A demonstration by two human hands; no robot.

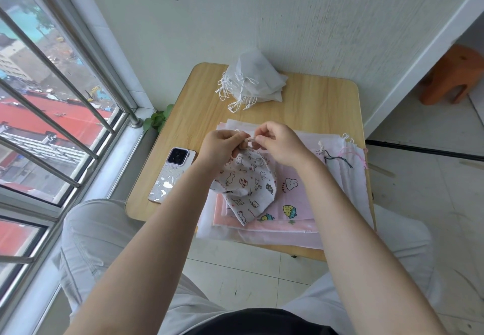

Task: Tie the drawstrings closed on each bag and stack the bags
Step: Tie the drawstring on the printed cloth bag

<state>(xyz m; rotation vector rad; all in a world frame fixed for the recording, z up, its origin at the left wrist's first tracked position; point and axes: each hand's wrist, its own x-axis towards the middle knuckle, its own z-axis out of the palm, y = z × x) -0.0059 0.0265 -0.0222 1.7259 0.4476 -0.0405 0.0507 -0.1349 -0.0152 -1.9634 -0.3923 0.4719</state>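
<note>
You hold the small white cat-print drawstring bag (245,190) by its gathered mouth above the flat pile of pink and white cloth bags (296,203) at the wooden table's (327,99) near edge. Your left hand (222,146) and right hand (277,143) each pinch its white cord (250,138), presumably to knot it. Finished white tied bags (254,80) sit stacked at the far edge, clear of your work.

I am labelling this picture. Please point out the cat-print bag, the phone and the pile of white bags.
cat-print bag (246,190): head view, middle of printed cloth.
phone (170,177): head view, patterned back.
pile of white bags (258,80): head view, top bag's cloth.
</note>
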